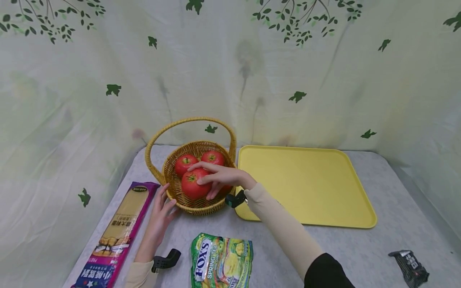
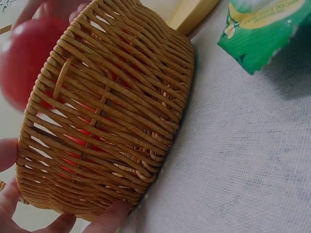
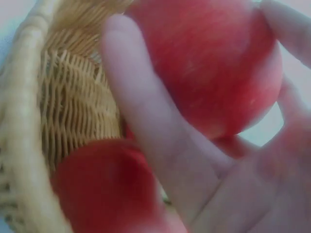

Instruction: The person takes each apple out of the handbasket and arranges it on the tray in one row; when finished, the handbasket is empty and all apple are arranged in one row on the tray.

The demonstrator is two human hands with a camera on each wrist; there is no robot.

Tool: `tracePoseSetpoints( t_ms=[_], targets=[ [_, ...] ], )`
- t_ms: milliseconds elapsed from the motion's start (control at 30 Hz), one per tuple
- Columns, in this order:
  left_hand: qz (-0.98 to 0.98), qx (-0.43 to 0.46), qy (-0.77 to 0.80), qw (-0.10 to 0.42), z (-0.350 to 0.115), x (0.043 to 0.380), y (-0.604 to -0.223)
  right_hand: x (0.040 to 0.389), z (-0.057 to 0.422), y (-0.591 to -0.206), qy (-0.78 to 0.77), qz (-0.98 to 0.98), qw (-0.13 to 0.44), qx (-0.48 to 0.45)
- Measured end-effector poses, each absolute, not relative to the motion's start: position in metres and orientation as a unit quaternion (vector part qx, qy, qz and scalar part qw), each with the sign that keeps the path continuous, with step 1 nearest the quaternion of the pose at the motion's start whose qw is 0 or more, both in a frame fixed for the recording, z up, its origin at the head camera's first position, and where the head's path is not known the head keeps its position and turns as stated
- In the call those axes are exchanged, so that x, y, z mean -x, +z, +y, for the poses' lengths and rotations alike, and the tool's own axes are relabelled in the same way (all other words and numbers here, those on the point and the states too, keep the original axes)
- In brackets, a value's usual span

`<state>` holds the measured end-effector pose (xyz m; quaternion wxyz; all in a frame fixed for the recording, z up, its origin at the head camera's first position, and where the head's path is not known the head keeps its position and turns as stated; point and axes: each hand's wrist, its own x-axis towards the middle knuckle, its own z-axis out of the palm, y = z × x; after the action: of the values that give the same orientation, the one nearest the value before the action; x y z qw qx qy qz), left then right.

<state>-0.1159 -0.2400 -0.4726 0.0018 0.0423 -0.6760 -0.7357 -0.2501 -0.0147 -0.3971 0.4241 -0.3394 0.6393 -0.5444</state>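
By the table's (image 1: 360, 256) back edge, left hand (image 1: 162, 212) holds tan wicker basket (image 1: 203, 209), right hand (image 1: 226, 177) grips round red tomato (image 1: 191, 191). Squeeze gently imo.

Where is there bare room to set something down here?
The yellow tray is bare, though the right arm crosses over its left part. Table is bare between tray, arm and the black packet. Crowded: the basket, with red fruits, the right hand on them, the left hand against its side, beside the purple packet.

My fruit (image 1: 191, 191) is red, my basket (image 1: 200, 209) golden-brown weave, my sleeve (image 1: 282, 220) beige; tray (image 1: 299, 184) plain yellow, backdrop (image 1: 216, 68) pale, green leaves.
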Motion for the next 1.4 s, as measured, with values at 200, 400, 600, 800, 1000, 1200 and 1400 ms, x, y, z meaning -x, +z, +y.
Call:
tracePoseSetpoints(
  t_ms=[200, 400, 600, 800, 1000, 1200, 1400],
  targets=[
    [-0.680, -0.041, -0.732, 0.003, -0.240, 0.117, -0.474, 0.255, 0.019, -0.390, -0.561, 0.634, 0.410, 0.340],
    [-0.685, -0.040, -0.728, 0.005, -0.240, 0.117, -0.474, 0.260, 0.061, -0.386, -0.576, 0.640, 0.386, 0.330],
    [-0.683, -0.035, -0.729, 0.008, -0.240, 0.116, -0.475, 0.264, 0.103, -0.389, -0.589, 0.662, 0.349, 0.304],
    [-0.681, -0.035, -0.731, 0.011, -0.240, 0.117, -0.475, 0.268, 0.134, -0.400, -0.614, 0.668, 0.326, 0.265],
    [-0.683, -0.037, -0.730, 0.009, -0.240, 0.117, -0.475, 0.270, 0.148, -0.411, -0.633, 0.672, 0.307, 0.230],
    [-0.680, -0.040, -0.732, 0.010, -0.241, 0.117, -0.475, 0.273, 0.151, -0.429, -0.655, 0.663, 0.292, 0.216],
    [-0.680, -0.039, -0.732, 0.007, -0.240, 0.118, -0.475, 0.278, 0.151, -0.451, -0.679, 0.644, 0.294, 0.196]
  ],
)
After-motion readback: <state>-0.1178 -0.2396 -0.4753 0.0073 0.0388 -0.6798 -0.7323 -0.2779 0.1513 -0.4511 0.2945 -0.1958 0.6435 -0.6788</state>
